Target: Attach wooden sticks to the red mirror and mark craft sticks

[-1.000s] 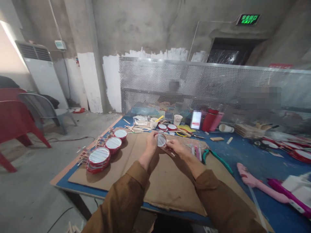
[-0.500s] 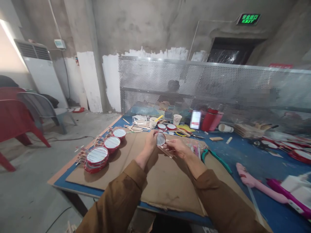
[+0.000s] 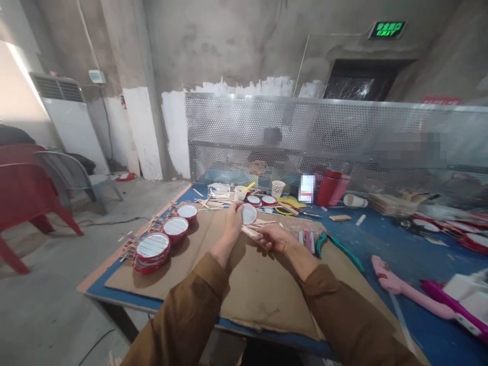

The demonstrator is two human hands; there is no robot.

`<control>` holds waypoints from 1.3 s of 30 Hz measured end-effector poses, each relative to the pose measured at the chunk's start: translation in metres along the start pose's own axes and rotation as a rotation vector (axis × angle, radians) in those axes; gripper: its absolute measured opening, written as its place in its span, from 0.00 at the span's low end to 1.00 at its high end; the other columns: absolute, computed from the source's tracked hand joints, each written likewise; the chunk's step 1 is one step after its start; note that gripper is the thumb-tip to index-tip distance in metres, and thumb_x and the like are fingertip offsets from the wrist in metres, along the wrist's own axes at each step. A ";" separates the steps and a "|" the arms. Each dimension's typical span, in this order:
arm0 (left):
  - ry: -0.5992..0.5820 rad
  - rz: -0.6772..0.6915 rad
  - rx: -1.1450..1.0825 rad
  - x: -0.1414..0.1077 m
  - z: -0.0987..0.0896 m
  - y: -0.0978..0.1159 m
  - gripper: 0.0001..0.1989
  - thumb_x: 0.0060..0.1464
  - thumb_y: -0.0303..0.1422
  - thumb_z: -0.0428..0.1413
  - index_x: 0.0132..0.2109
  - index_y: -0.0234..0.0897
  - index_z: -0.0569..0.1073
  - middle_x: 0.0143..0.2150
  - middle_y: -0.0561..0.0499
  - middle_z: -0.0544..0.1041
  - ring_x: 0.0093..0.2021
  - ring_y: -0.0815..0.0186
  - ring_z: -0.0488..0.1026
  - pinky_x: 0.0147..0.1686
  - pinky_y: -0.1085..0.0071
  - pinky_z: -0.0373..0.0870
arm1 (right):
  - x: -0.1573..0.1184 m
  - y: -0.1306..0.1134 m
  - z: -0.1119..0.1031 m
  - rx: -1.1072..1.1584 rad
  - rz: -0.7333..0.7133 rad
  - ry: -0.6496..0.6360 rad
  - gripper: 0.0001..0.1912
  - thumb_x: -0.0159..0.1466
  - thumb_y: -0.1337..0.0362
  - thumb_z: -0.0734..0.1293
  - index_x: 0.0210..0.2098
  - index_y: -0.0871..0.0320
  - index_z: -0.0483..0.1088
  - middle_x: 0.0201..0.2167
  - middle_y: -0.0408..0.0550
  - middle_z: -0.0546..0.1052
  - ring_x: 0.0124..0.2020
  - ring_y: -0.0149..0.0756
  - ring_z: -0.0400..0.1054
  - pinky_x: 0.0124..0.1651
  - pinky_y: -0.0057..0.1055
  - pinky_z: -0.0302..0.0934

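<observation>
Left hand [image 3: 232,223] holds 1 disc [image 3: 249,214]; right hand [image 3: 277,238] seemingly pinches wood [image 3: 251,233].

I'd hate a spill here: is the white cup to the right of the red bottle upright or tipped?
Tipped: the white cup lies on its side on the blue table, its length running sideways rather than upward.

Lower-centre room
Cardboard [image 3: 267,290] is lying open below your right hand [image 3: 275,238]; red-rimmed discs [image 3: 152,247] are blocking centre left, teal handles [image 3: 345,250] centre right.
</observation>
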State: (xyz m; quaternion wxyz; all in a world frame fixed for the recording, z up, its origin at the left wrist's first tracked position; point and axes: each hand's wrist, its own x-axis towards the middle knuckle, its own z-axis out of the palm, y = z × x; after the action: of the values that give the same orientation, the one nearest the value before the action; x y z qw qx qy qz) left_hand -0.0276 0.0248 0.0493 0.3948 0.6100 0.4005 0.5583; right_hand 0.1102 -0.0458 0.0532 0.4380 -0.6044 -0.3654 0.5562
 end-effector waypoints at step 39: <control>-0.391 0.215 0.098 -0.003 -0.005 -0.014 0.27 0.45 0.26 0.63 0.55 0.35 0.70 0.50 0.42 0.74 0.39 0.65 0.71 0.40 0.67 0.69 | 0.002 0.000 0.007 0.021 -0.465 0.313 0.06 0.56 0.70 0.65 0.29 0.55 0.62 0.17 0.37 0.73 0.17 0.35 0.73 0.15 0.25 0.66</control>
State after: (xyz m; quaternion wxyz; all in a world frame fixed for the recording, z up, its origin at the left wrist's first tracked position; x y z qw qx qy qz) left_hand -0.0337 0.0275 0.0352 0.3733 0.7642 0.2756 0.4480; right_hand 0.1038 -0.0430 0.0528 0.6112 -0.5784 -0.4165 0.3441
